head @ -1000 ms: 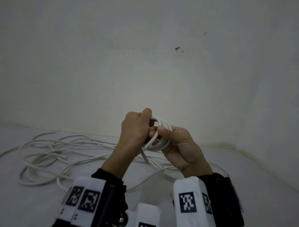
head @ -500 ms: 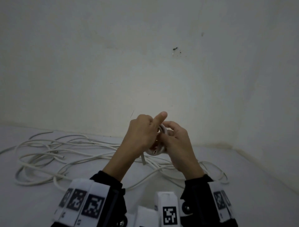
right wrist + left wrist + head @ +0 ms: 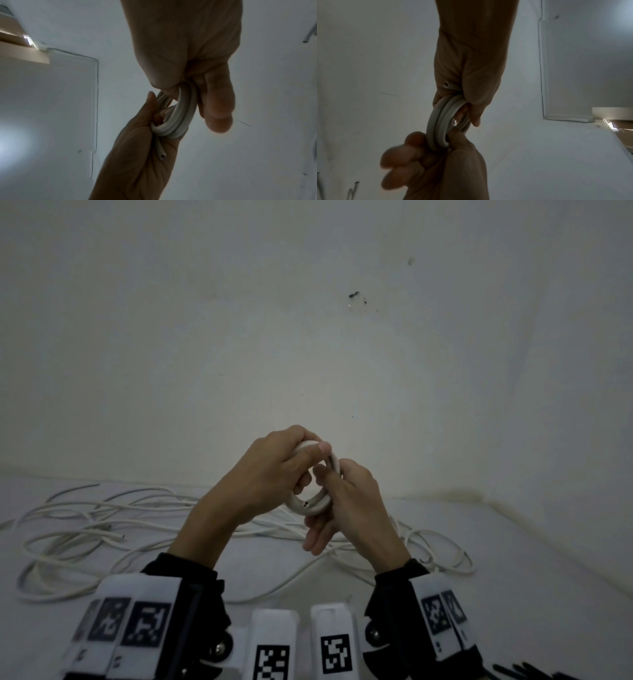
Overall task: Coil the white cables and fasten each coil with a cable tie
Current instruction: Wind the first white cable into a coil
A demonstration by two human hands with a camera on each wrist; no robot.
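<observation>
Left hand (image 3: 270,474) and right hand (image 3: 346,501) both grip a small, tight round coil of smooth white plastic cable (image 3: 310,505) at frame centre, its cut hollow end showing.

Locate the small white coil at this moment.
In the head view the coil is held up in the air at centre, between the left hand and the right hand, above the loose cables on the white surface.

Coiled cable (image 3: 310,506): smooth white plastic sheath, slight sheen, hollow at its cut end. Loose cables (image 3: 102,518): same smooth white sheath. Surface beneath (image 3: 513,594): matt white. Wall (image 3: 205,337): matt, off-white, faintly scuffed. Sleeve cuffs (image 3: 185,580): dark cloth.
</observation>
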